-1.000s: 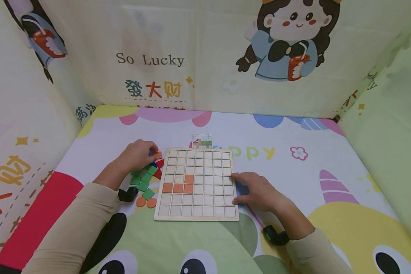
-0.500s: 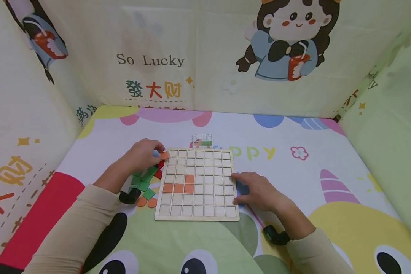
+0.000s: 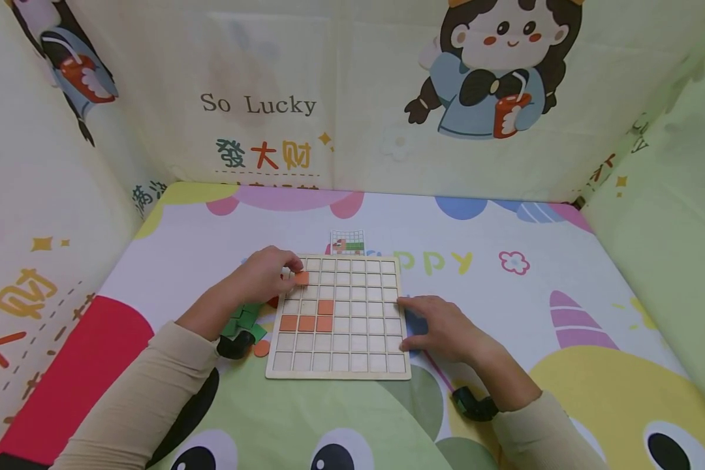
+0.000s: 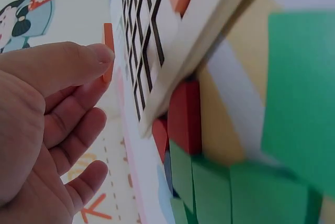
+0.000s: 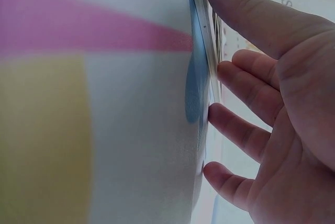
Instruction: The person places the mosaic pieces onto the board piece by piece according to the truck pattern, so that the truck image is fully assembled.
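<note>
My left hand (image 3: 264, 274) pinches an orange square tile (image 3: 301, 279) between thumb and fingertips, over the upper left cells of the wooden grid board (image 3: 337, 376). In the left wrist view the tile (image 4: 108, 30) is seen edge-on at the thumb tip, beyond the board's edge. Several orange tiles (image 3: 307, 323) lie in cells at the board's left, one of them a row above the others. My right hand (image 3: 446, 326) rests at the board's right edge, thumb and fingers spread; the right wrist view shows the thumb against the rim (image 5: 205, 20).
Left of the board lie green square tiles (image 3: 249, 316), red pieces (image 4: 186, 116) and an orange disc (image 3: 261, 348), partly hidden by my left hand and wrist. A small pattern card (image 3: 347, 243) lies behind the board. A fabric wall (image 3: 364, 156) stands behind the table.
My left hand has lifted the orange tile from the pile beside the board and carried it right, over the board's upper left. The right hand has stayed put.
</note>
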Motion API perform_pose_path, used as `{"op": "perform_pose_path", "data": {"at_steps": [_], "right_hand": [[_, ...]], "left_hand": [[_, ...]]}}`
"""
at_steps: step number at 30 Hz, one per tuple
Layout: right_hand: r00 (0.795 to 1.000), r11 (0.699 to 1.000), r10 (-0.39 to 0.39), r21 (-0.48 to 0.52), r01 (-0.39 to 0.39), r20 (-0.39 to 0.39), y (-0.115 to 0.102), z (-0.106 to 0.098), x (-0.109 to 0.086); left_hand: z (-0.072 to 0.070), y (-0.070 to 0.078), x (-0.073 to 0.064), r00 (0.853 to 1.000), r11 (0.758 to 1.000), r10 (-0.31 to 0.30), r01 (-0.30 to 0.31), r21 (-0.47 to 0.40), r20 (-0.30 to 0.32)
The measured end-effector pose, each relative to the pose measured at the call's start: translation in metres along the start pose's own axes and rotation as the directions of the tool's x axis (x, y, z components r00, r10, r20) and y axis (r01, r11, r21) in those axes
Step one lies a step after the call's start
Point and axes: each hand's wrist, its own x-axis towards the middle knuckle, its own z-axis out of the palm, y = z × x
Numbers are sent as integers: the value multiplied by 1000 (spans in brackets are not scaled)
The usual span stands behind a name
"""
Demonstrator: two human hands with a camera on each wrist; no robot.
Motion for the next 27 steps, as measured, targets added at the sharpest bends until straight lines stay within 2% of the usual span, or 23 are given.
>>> {"op": "perform_pose_path", "data": {"at_steps": [11,27], "right_hand": [[1000,1000,0,-7,0,-2,0,0,0],[1000,1000,-19,-4,19,-3,0,0,0]], "left_hand": [[12,12,7,997,997,78,-78,7,24],[25,22,12,994,995,98,-99,20,39]]}}
